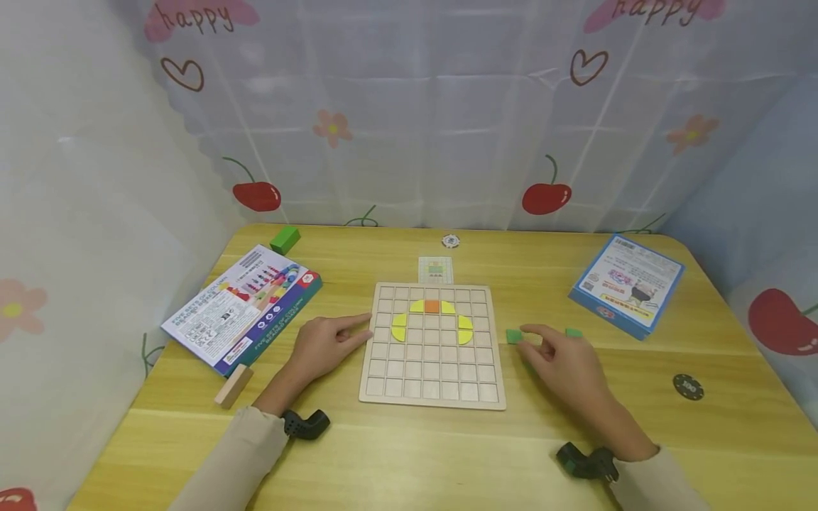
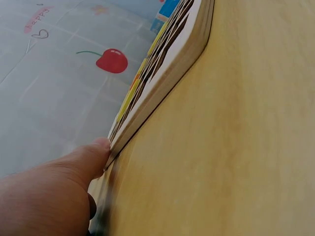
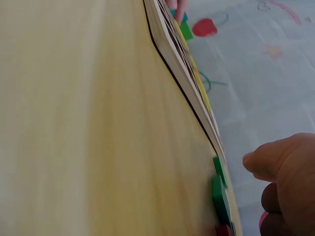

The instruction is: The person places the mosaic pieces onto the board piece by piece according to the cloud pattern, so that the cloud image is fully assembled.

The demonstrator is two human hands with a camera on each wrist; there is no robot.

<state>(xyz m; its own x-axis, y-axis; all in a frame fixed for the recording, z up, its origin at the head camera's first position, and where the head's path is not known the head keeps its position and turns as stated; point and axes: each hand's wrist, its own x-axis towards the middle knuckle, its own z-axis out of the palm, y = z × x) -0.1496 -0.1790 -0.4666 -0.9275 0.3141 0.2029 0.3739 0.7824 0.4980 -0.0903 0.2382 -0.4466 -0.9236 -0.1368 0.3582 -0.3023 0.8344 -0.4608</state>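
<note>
a wooden grid board (image 1: 432,394) is lying flat at the middle of the yellow table (image 1: 409,454), carrying four yellow curved pieces (image 1: 399,327) and one orange square (image 1: 432,306) in its upper rows. the left hand (image 1: 322,343) is resting palm down on the table, its straight fingers lying together and the fingertips (image 1: 359,329) touching the board's left edge; the left wrist view is showing a fingertip (image 2: 101,146) pressing against that edge (image 2: 162,83). the right hand (image 1: 562,358) is lying just right of the board, fingers loosely curled and slightly apart, with the index tip (image 1: 525,329) sitting just beside a green square piece (image 1: 514,336); whether it is touching the piece cannot be told. a second green piece (image 1: 573,332) is lying near the knuckles. the right wrist view is showing green pieces (image 3: 220,192) on the table close to the curled fingers (image 3: 266,164), none of them being gripped. a small pattern card (image 1: 435,270) is lying just beyond the board's far edge. a flat box (image 1: 243,305) is lying to the left, with a green block (image 1: 285,239) behind it and a wooden block (image 1: 233,385) in front. a blue box (image 1: 628,284) is sitting at the right.
</note>
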